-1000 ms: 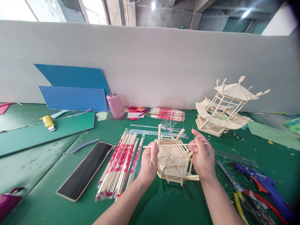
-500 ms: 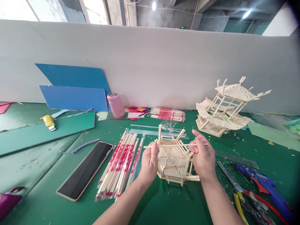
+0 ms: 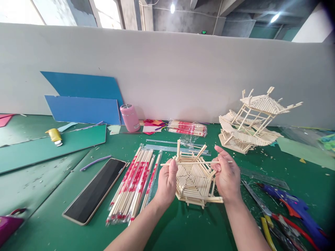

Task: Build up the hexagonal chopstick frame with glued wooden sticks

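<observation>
A thin wooden stick (image 3: 195, 162) stretches level between my two hands. My left hand (image 3: 168, 179) pinches it near its left end, thumb on top. Near the other end, my right hand (image 3: 227, 174) grips it between thumb and fingers. Just below and behind the stick is a hexagonal frame (image 3: 195, 181) built of wooden sticks, with a web-like floor and short posts standing at its corners. Both hands are beside this frame; whether they touch it I cannot tell. Wrapped bundles of chopsticks (image 3: 133, 183) with red printing lie left of my left hand.
A phone (image 3: 95, 191) lies at left. Scissors (image 3: 258, 198), pliers (image 3: 284, 223) and a blue glue gun (image 3: 290, 202) lie at right. A stick-built pavilion (image 3: 253, 120) stands at back right. A pink bottle (image 3: 130, 118) and another chopstick pack (image 3: 187, 128) sit by the partition (image 3: 167, 73).
</observation>
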`<state>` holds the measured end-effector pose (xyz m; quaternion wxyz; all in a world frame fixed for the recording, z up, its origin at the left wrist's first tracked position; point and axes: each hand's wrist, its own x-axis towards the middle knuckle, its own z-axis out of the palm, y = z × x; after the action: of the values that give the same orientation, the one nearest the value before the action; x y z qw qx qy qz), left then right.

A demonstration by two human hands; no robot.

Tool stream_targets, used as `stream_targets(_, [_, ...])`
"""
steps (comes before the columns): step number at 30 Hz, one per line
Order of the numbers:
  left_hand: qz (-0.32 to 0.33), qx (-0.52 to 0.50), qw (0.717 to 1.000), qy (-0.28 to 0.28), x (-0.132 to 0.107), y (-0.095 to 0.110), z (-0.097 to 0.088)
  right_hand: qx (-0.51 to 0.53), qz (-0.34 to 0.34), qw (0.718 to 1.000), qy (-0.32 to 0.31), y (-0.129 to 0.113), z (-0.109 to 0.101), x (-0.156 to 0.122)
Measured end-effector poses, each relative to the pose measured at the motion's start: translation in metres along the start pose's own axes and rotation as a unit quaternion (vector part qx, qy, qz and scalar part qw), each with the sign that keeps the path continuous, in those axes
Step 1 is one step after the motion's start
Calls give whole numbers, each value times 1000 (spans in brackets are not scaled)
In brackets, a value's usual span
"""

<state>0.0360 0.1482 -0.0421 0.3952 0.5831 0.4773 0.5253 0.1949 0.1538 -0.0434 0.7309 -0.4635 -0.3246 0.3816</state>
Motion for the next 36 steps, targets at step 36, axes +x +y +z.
stream_targets(36, [-2,0,1000,4,-1,-1,0,29,9,1000,-5,1,-1,0])
